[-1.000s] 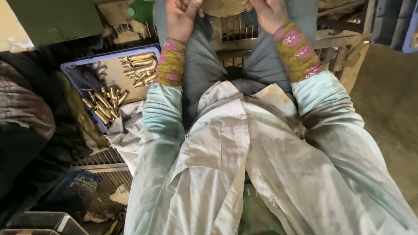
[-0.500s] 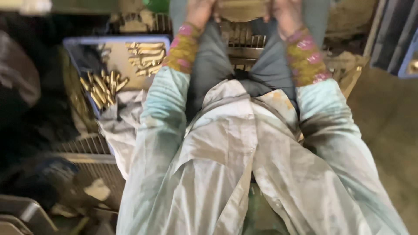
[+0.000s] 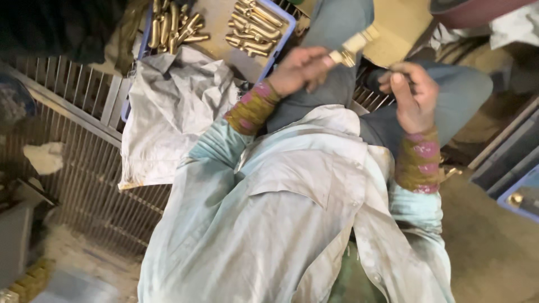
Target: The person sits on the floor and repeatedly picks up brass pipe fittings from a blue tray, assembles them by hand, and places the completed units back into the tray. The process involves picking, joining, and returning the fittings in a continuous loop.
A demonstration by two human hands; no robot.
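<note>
My left hand (image 3: 303, 68) grips a small brass fitting (image 3: 353, 45) and holds it up over my lap, above my grey trouser knees. My right hand (image 3: 414, 96) is just right of the fitting with its fingers curled. It does not touch the fitting, and what it may hold is hidden. Both wrists wear patterned knitted cuffs under pale blue sleeves. A blue tray (image 3: 281, 40) with several brass fittings (image 3: 252, 27) lies beyond my left hand.
A crumpled grey cloth (image 3: 168, 112) lies over the tray's near end on a metal grating (image 3: 78, 163). A cardboard sheet (image 3: 398, 28) sits past my knees. A blue bin corner (image 3: 519, 196) is at the right, with dusty floor below it.
The view has swung left and down. My hands have come away from the top edge toward my lap, and the left one now shows a brass fitting in its fingers.
</note>
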